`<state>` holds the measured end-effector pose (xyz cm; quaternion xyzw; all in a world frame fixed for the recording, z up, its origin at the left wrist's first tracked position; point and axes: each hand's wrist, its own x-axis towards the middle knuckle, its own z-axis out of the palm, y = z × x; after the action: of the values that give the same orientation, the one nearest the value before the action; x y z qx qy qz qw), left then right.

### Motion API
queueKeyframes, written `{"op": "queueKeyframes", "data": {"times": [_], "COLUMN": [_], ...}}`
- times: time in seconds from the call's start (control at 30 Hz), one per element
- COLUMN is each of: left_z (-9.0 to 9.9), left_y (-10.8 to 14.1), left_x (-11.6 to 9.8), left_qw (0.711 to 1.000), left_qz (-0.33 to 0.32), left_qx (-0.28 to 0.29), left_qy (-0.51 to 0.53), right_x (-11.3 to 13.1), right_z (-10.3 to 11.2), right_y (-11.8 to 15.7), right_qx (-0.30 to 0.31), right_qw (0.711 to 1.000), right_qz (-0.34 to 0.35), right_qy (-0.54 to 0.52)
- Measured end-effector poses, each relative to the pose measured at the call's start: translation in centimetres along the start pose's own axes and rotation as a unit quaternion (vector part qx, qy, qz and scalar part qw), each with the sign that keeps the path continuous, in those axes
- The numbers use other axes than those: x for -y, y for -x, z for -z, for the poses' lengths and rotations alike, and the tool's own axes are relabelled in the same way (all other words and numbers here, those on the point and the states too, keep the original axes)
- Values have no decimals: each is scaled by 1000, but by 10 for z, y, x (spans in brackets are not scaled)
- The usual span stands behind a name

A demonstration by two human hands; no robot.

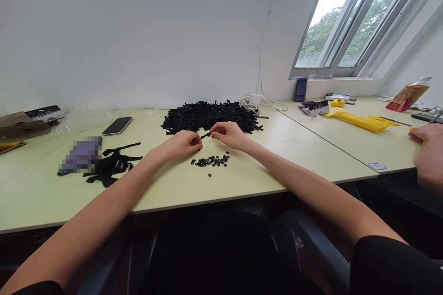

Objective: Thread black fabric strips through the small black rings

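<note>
My right hand [226, 134] pinches a short black strip [206, 134], which looks like fabric. The strip's other end reaches the fingertips of my left hand [187, 142]. Those left fingers are pressed together, and what lies between them is mostly hidden. Just behind both hands is a heap of black strips [214, 115]. A scatter of small black rings [209, 161], like washers or eyelets, lies on the table in front of the hands. One small black piece [209, 175] sits apart, closer to the table edge.
Left of my arm lie more black strips [116, 166], a blurred-out flat item [81, 154] and a phone [117, 126]. On the right are a cable with a white plug [255, 99], yellow items [360, 120], a drink bottle [408, 95] and another person's hand [429, 152].
</note>
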<state>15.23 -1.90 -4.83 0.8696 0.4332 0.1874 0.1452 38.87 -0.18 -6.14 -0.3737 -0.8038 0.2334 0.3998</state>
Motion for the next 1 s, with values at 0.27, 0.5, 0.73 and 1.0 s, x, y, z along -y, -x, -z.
{"op": "queueKeyframes", "data": {"times": [0.27, 0.5, 0.73, 1.0], "left_z": [4, -4, -12, -14], "left_y": [3, -1, -1, -4], "left_x": [-2, -12, -20, -15], "left_qw": [994, 963, 942, 951], "left_qz": [60, 101, 77, 85], "left_qx": [-57, -108, -94, -104], "left_qy": [71, 225, 313, 278], "right_x": [-1, 5, 4, 4], "right_z": [-1, -3, -3, -3], "right_y": [1, 4, 4, 5], "right_qx": [59, 75, 59, 65], "right_qw": [998, 997, 998, 998], "right_qz": [16, 9, 2, 0], "right_qy": [-9, -31, -31, -18]}}
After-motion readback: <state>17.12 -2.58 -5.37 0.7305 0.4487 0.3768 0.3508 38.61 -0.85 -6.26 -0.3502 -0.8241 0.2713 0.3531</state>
